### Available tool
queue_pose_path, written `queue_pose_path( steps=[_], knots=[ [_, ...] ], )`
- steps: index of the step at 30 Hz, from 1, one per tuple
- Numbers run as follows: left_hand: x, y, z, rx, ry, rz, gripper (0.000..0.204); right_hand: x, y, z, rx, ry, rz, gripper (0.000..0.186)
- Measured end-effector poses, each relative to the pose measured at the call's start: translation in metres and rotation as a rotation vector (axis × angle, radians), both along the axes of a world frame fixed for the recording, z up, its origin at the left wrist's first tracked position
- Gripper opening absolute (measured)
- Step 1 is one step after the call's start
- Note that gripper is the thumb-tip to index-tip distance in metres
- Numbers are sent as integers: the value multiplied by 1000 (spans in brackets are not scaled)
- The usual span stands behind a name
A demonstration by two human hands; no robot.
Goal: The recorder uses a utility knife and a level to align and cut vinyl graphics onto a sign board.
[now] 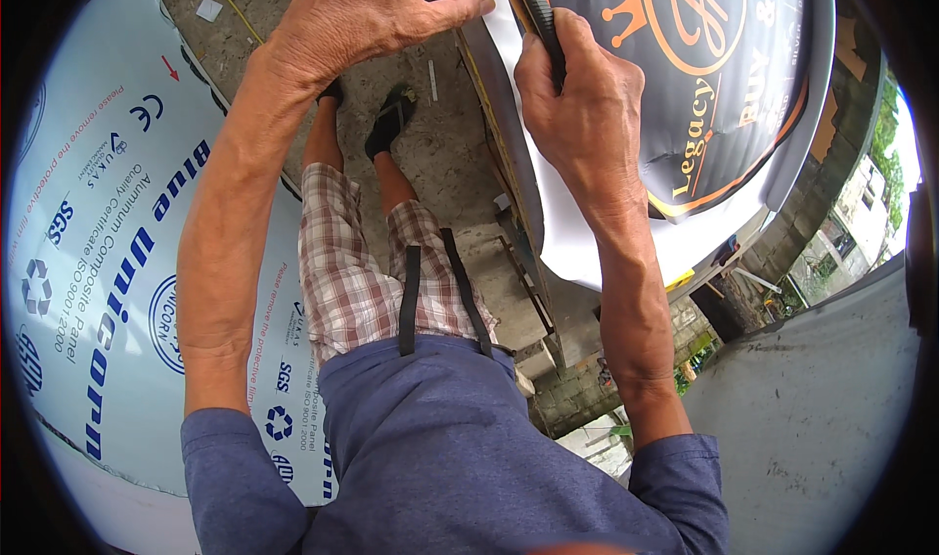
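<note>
My right hand (pixel 582 100) is closed around a utility knife (pixel 544 25) with a black and yellow handle. The knife points up toward the top edge of the view, over the white margin (pixel 569 247) of a printed sign (pixel 646 86). This sign is dark grey with orange and white print and a rounded outline. Across from the knife, my left hand (pixel 357 15) has its thumb stretched out, the tip at the white margin's left edge. The upper frame edge cuts off its other fingers. Whether the blade touches the sheet cannot be made out.
A large panel (pixel 108 183) in printed pale-blue protective film stands along my left side. Below the sign is a work table (pixel 577 320) with a wooden edge. Rough concrete floor (pixel 440 164) lies around my feet. A grey sheet surface (pixel 812 408) fills the lower right.
</note>
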State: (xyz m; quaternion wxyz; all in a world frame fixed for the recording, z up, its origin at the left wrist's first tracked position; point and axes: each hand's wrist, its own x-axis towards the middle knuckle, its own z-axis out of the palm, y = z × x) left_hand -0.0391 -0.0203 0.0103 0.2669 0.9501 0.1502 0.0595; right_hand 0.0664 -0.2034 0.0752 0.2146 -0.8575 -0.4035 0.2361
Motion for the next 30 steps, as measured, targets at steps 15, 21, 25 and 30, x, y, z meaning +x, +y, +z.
queue_pose_path(
  steps=[15, 21, 25, 30],
  knots=[
    [-1, 0, -1, -18, -9, 0, 84, -1, -4, -5, 44, 38, -35, 14],
    [-1, 2, -2, -33, -25, 2, 84, 8, 4, 7, -61, 36, 11, 17],
    [-1, 1, -2, 14, -19, -2, 83, 1, 1, 2, -24, 22, -6, 15],
    [-2, 1, 0, -31, -23, 3, 83, -3, -3, -2, 12, 6, 0, 13]
  ],
)
